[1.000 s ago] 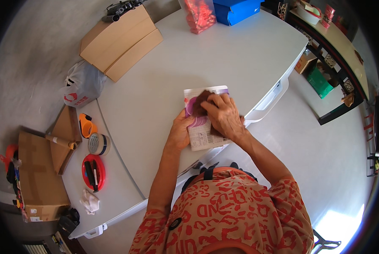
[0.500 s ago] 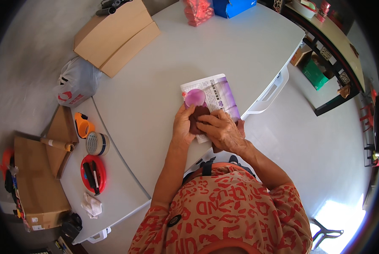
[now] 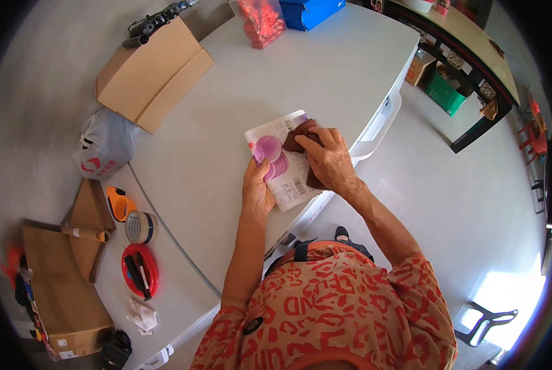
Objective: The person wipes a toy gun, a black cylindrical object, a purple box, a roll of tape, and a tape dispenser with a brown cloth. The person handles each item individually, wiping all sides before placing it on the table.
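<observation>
A flat white packet [image 3: 288,179] with purple print lies near the front edge of the grey table [image 3: 226,123]. My left hand [image 3: 256,185] rests on its left side, fingertips holding a round purple disc [image 3: 267,148] against it. My right hand [image 3: 328,159] lies over the packet's right side, pressing a dark brown cloth [image 3: 299,137] onto it.
Folded cardboard [image 3: 149,74] sits at the table's far left, a red bag [image 3: 262,21] and a blue box [image 3: 313,11] at the far end. A second table to the left holds a tape roll [image 3: 141,227], a red tray [image 3: 140,270], an orange tool [image 3: 118,203] and boxes [image 3: 60,290].
My right hand has slid the brown cloth up the packet toward its far end. The left hand still holds the purple disc on the packet's left.
</observation>
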A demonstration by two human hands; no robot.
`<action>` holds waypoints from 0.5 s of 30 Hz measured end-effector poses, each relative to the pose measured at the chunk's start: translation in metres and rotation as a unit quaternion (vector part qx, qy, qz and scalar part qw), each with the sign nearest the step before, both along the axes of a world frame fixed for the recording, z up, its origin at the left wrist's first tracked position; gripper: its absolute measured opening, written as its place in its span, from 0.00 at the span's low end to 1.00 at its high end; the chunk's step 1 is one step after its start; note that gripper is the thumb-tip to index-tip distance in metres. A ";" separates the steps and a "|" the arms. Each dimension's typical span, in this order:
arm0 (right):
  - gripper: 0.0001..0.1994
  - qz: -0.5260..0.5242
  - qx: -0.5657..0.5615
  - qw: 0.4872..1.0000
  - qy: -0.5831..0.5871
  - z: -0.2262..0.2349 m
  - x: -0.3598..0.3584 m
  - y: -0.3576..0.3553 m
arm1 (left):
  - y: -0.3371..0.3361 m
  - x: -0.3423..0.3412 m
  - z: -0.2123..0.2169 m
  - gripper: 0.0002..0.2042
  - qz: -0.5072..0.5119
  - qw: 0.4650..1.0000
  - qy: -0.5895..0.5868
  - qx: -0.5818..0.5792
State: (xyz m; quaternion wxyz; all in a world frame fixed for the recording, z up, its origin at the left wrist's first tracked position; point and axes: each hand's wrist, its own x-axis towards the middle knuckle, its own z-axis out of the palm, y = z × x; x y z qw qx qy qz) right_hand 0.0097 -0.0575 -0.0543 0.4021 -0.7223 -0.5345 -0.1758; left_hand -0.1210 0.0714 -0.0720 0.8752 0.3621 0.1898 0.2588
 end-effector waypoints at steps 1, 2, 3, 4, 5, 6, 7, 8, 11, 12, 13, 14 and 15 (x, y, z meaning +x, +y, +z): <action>0.19 -0.013 -0.025 1.000 0.004 -0.009 -0.002 0.002 | -0.001 0.000 0.001 0.19 0.011 1.000 0.008 -0.002; 0.20 -0.026 -0.050 0.998 0.009 -0.014 -0.003 0.003 | -0.002 -0.001 0.001 0.19 0.022 1.000 0.016 -0.004; 0.21 -0.018 -0.051 0.999 -0.004 -0.017 -0.005 -0.003 | -0.005 -0.001 -0.001 0.19 0.036 0.999 0.024 -0.010; 0.21 -0.009 -0.053 0.998 -0.017 -0.020 -0.004 -0.012 | -0.005 0.000 -0.001 0.18 0.030 0.999 0.015 -0.008; 0.21 0.000 -0.055 0.998 -0.030 -0.024 -0.003 -0.021 | -0.003 0.001 -0.001 0.18 0.025 1.000 0.006 -0.006; 0.20 0.025 -0.071 0.997 -0.020 -0.020 -0.004 -0.033 | -0.004 0.000 -0.003 0.18 0.020 1.000 -0.001 -0.007; 0.19 0.034 -0.084 0.996 -0.022 -0.020 -0.004 -0.043 | -0.003 0.000 -0.003 0.19 0.016 1.000 -0.009 -0.010; 0.18 0.044 -0.096 0.994 -0.024 -0.020 -0.006 -0.053 | -0.003 0.000 -0.005 0.20 0.013 1.000 -0.016 -0.014; 0.14 0.095 -0.121 0.988 0.022 -0.003 -0.011 -0.072 | -0.003 0.001 -0.004 0.21 0.007 0.999 -0.022 -0.023; 0.14 0.124 -0.117 0.984 0.062 0.002 -0.013 -0.075 | -0.003 0.001 -0.002 0.21 0.004 0.999 -0.020 -0.025; 0.13 0.153 -0.113 0.976 0.102 0.009 -0.014 -0.076 | -0.004 0.000 -0.001 0.21 0.003 0.999 -0.029 -0.030; 0.14 0.142 -0.041 0.986 0.071 0.019 -0.022 -0.066 | -0.005 0.000 0.002 0.21 0.002 0.999 -0.039 -0.034; 0.18 0.117 -0.023 0.992 0.046 0.022 -0.029 -0.055 | -0.006 0.000 0.003 0.20 -0.002 0.998 -0.046 -0.038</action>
